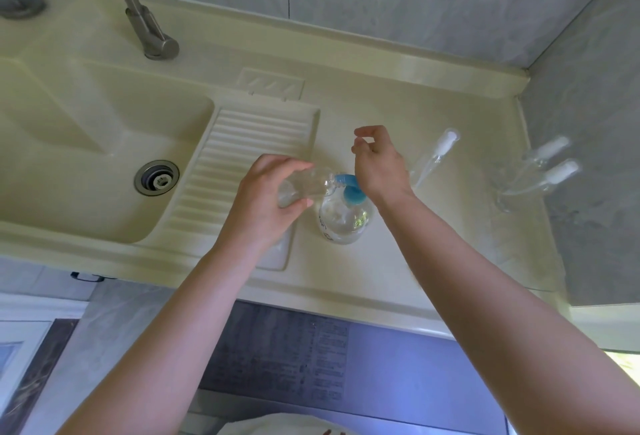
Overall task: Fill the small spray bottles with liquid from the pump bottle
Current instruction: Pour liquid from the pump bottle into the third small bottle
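Worktop (381, 278): cream, beside sink (86, 157).
Left grip (266, 199): curled round small spray bottle (304, 185), mouth at pump nozzle (341, 178).
Right grip (377, 160): heel pressing pump, fingers loosely curled, empty.
Risk: mouth drifting off nozzle, liquid spills.

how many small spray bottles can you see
4. One small bottle is gripped in the left hand, held at the pump bottle's blue spout. One stands right of the right hand. Two capped ones stand near the right wall.
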Demonstrator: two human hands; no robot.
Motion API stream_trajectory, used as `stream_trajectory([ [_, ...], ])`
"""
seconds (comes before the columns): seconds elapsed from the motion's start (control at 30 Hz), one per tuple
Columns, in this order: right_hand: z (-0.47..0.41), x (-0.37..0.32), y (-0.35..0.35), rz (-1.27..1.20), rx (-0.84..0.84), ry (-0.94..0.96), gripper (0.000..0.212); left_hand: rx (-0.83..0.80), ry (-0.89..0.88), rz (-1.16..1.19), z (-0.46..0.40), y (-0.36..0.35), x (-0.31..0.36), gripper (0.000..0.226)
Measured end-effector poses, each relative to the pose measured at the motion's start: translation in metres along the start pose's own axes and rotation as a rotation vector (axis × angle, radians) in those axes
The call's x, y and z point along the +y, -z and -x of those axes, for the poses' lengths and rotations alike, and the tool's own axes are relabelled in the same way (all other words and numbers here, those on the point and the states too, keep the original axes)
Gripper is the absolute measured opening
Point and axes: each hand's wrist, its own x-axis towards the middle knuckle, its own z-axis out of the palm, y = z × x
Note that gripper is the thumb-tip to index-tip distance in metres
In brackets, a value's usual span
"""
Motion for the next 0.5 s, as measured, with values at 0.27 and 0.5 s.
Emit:
stream_trajectory([
  [0.27, 0.004, 0.003, -0.006, 0.169, 0.094, 0.118, 0.034, 0.007, 0.007, -0.013, 0.0, -0.002, -0.002, 0.05],
  [0.5, -0.006, 0.0, 0.001, -0.063, -0.038, -0.015, 0.026, 0.007, 0.009, 0.012, 0.0, -0.001, -0.001, 0.05],
])
